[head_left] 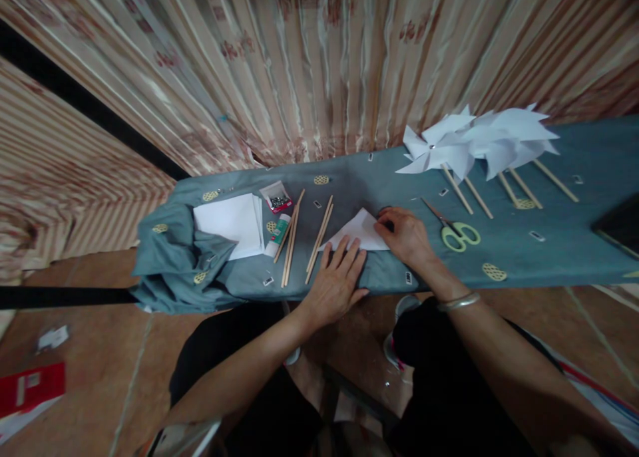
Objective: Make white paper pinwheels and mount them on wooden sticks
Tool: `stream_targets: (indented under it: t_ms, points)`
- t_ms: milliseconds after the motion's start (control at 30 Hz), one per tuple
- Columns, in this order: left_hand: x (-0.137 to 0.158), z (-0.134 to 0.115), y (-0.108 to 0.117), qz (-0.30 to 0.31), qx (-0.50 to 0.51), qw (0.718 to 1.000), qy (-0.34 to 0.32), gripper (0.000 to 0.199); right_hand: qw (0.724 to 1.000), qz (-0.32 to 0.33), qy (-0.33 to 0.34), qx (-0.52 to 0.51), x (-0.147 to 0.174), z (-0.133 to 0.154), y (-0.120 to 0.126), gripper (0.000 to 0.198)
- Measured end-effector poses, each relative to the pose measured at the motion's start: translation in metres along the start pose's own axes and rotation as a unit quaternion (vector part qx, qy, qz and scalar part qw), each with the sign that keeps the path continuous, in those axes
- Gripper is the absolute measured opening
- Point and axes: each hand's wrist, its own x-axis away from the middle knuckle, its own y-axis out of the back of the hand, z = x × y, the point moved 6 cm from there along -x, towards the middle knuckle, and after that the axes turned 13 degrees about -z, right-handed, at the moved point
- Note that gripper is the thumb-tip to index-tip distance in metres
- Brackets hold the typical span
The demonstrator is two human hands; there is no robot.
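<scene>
A white sheet of paper (360, 229), folded into a triangle, lies on the cloth in front of me. My left hand (339, 281) rests flat with outstretched fingers on its lower left edge. At the paper's right side, my right hand (403, 236) is curled, thumb and fingers closed on the edge; the fingertips are partly hidden. Just left of the paper lie several wooden sticks (320, 239), and beyond them a green and white glue stick (278, 234). Green-handled scissors (455, 236) lie to the right of my right hand.
A stack of white paper (230, 225) and a small packet of metal pins (277, 197) sit on the left. Several white paper pinwheels (449, 143) on sticks lie at the back right. A dark object (619, 223) is at the right edge. A striped curtain (319, 71) hangs behind.
</scene>
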Motion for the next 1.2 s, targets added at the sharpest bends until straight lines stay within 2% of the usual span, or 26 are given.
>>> stream_targets:
  t_ms: [733, 867, 967, 1033, 1200]
  points:
    - [-0.002, 0.001, -0.003, 0.026, -0.009, 1.000, -0.001, 0.073, 0.999, -0.016, 0.005, 0.040, 0.001, 0.005, 0.001, 0.017]
    - [-0.002, 0.001, -0.005, 0.029, -0.019, 0.999, -0.003, 0.075, 0.999, -0.006, 0.023, 0.049, 0.009, 0.014, 0.002, 0.026]
    - [-0.002, 0.001, -0.007, 0.033, -0.024, 0.999, -0.004, 0.079, 0.997, -0.009, 0.046, 0.064, 0.024, 0.025, 0.004, 0.051]
    - [-0.002, 0.001, -0.007, 0.038, -0.027, 0.999, -0.003, 0.080, 0.996, -0.008, 0.058, 0.074, 0.034, 0.030, 0.005, 0.060]
    - [-0.003, 0.001, -0.004, 0.041, -0.027, 0.999, -0.002, 0.074, 0.993, -0.015, 0.072, 0.091, 0.049, 0.022, 0.017, 0.058]
